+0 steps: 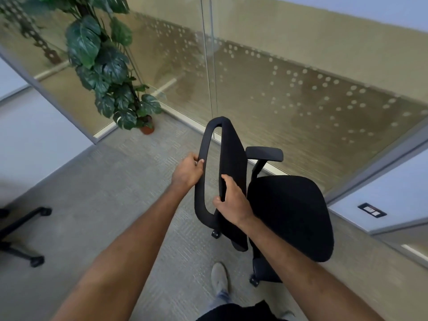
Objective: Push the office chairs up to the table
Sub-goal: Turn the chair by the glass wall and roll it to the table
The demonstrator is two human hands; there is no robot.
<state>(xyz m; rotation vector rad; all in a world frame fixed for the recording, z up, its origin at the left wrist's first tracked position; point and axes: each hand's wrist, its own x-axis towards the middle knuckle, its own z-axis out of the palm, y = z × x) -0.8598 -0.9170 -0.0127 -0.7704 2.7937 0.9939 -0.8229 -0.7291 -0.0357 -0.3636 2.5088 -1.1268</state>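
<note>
Both arms reach out forward. Left hand (188,170) is wrapped around the outer frame bar of the black office chair (266,198), right hand (232,201) clamped on the backrest edge just beside it. Chair stands on the carpet by the glass wall (301,84), seat facing right, backrest running near to far.

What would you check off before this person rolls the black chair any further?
1. Left hand gripping the chair's back frame: ok.
2. Right hand gripping the backrest: ok.
3. Carpet clear around the casters: ok.
4. Potted plant apart from the chair: ok.
5. Glass wall close beyond the armrest: touching or not, cannot tell.
6. Table in sight to aim for: not ok, none visible.
</note>
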